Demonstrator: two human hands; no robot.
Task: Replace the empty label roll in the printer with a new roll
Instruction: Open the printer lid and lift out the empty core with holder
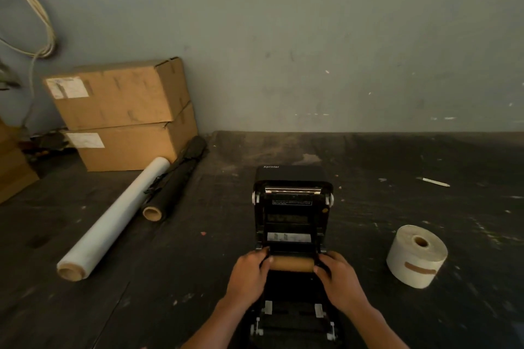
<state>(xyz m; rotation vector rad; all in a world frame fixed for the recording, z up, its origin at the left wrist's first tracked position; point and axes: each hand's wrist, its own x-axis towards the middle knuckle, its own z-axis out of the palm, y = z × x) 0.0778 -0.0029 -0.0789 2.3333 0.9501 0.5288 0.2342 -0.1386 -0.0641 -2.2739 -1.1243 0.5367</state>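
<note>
Hands: left [249, 272] and right [338, 275] clamped on bare brown cardboard core [292, 263] ends, lower centre | Handling: probably light, stiff, crushable; best gripped at ends | Waiting: full white label roll [416, 256], lower right.

The dark, scuffed table [397, 156] carries the open printer [292, 207] at the grip. Right of the grip stands a white label roll [416, 256]; farther right and back lies a pen [433, 181]. Left of the grip lie a film roll [113, 218] and a black roll [175, 178], with stacked boxes [124, 113] behind them.
</note>
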